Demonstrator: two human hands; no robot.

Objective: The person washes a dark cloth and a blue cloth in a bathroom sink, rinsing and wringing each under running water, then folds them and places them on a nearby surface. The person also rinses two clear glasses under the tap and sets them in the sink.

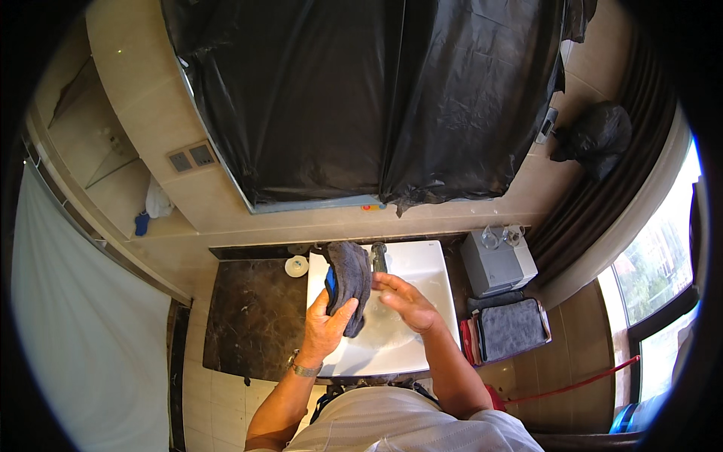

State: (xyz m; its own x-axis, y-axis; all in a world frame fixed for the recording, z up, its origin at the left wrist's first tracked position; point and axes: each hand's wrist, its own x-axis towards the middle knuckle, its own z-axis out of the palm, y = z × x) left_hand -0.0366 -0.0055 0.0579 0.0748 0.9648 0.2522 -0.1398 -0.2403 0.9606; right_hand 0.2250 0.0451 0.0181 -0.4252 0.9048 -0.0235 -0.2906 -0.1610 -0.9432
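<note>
My left hand (pixel 327 322) grips a folded dark grey cloth (pixel 351 282), thumb on its near face. A strip of blue (pixel 330 281) shows along the cloth's left side. Just right of the cloth is my right hand (pixel 408 299), fingers apart, palm turned inward; its fingertips come close to the cloth's edge, and I cannot tell whether they touch. Both hands are over a white washbasin (pixel 438 316). Behind them rises a metal faucet (pixel 379 257), partly covered by the cloth.
Left of the basin, a dark marble countertop (pixel 254 316) carries a small white dish (pixel 296 266). To the right are a grey box (pixel 497 265) with glassware on top and a stack of folded towels (pixel 513 329). Black plastic sheeting (pixel 322 101) covers the wall ahead.
</note>
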